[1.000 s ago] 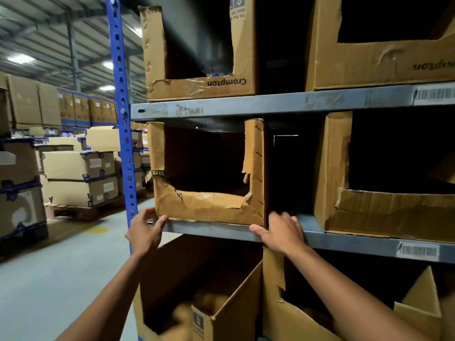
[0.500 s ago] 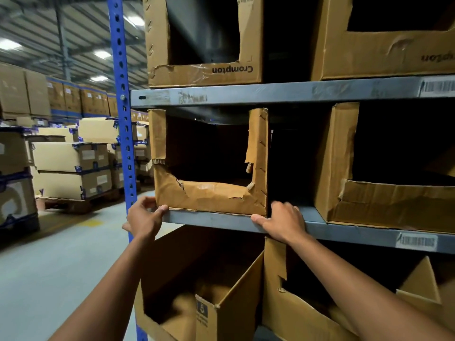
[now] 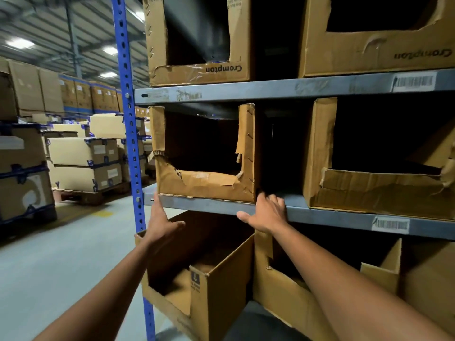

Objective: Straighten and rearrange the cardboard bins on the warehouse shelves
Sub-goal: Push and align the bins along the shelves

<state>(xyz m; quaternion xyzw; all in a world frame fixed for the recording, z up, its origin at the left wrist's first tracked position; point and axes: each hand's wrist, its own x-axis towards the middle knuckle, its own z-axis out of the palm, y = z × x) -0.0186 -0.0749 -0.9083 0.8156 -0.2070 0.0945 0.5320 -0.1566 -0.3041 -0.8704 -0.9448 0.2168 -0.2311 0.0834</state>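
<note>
Your left hand (image 3: 161, 221) and right hand (image 3: 267, 212), both now spread, have released torn brown cardboard bin (image 3: 204, 185) at 12 o'clock; bin looks squared on grey metal shelf (image 3: 332, 216).

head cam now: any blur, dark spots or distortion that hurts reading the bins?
Head view: bin interiors are near black, so contents of the torn middle bin can't be read; the right hand and left hand show slight motion smear; wide-angle bending curves the blue upright and shelf edge; the ceiling lights are blown out; the "Crompton" print stays legible.
</note>
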